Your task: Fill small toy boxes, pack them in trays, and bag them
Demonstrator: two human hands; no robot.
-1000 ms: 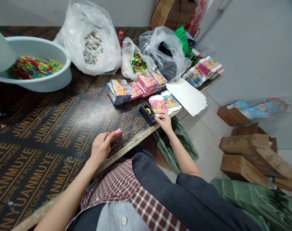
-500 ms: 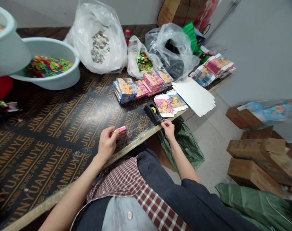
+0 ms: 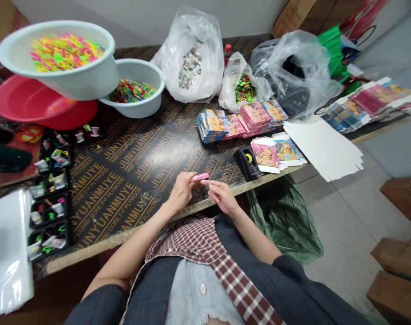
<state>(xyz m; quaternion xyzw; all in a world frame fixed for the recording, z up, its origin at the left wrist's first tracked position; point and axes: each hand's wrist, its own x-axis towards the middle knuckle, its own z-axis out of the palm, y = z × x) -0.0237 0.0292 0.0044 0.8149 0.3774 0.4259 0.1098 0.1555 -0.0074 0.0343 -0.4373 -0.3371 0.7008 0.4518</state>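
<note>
A small pink box [image 3: 200,177] is held on edge by my left hand [image 3: 181,192] near the table's front edge. My right hand [image 3: 222,196] touches the right end of the box with its index finger stretched out; whether tape is on that fingertip is too small to tell. To the right stands a black tape dispenser [image 3: 248,163] with a yellow core. Flat printed cartons [image 3: 265,154] lie beside the dispenser. Behind it are stacked blue boxes [image 3: 215,124] and pink boxes [image 3: 254,116].
Basins of small colourful plastic pieces [image 3: 80,81] stand at the back left, above a red basin [image 3: 39,101]. Black trays [image 3: 49,210] of small items lie left. Plastic bags [image 3: 208,58] line the back. White sheets [image 3: 324,146] overhang the right edge.
My right hand has left the tape dispenser and come to the box in my left hand. The view has turned left, showing more basins and the black trays.
</note>
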